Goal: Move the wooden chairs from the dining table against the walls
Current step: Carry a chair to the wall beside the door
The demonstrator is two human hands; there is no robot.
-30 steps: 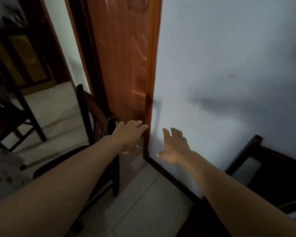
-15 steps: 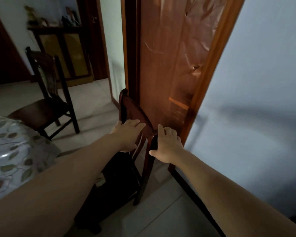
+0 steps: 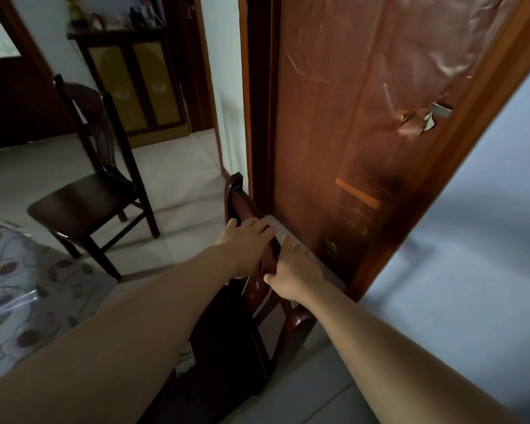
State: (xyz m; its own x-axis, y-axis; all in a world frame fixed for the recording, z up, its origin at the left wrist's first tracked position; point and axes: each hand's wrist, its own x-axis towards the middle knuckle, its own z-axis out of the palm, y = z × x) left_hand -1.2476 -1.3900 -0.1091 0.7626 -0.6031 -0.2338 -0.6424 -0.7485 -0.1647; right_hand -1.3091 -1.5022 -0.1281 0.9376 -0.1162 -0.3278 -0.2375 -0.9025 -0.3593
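Note:
A dark wooden chair (image 3: 242,203) stands right in front of me, its back close to a wooden door (image 3: 364,102). My left hand (image 3: 245,243) lies over the top rail of the chair's back. My right hand (image 3: 294,267) grips the same rail from the door side, fingers wrapped around it. The chair's seat (image 3: 227,338) shows dark below my forearms. A second dark wooden chair (image 3: 89,191) stands apart on the tiled floor to the left, facing away from the door. The dining table (image 3: 19,286), under a leaf-patterned plastic cloth, fills the lower left.
A pale wall (image 3: 487,240) runs to the right of the door frame. A dark cabinet with yellowish panels (image 3: 141,84) stands at the back, beside a doorway. Light floor tiles (image 3: 181,179) lie open between the two chairs.
My view has swung left from the wall to the door. My right hand came from the bare wall onto the chair's top rail and closed on it; the left stayed on the rail.

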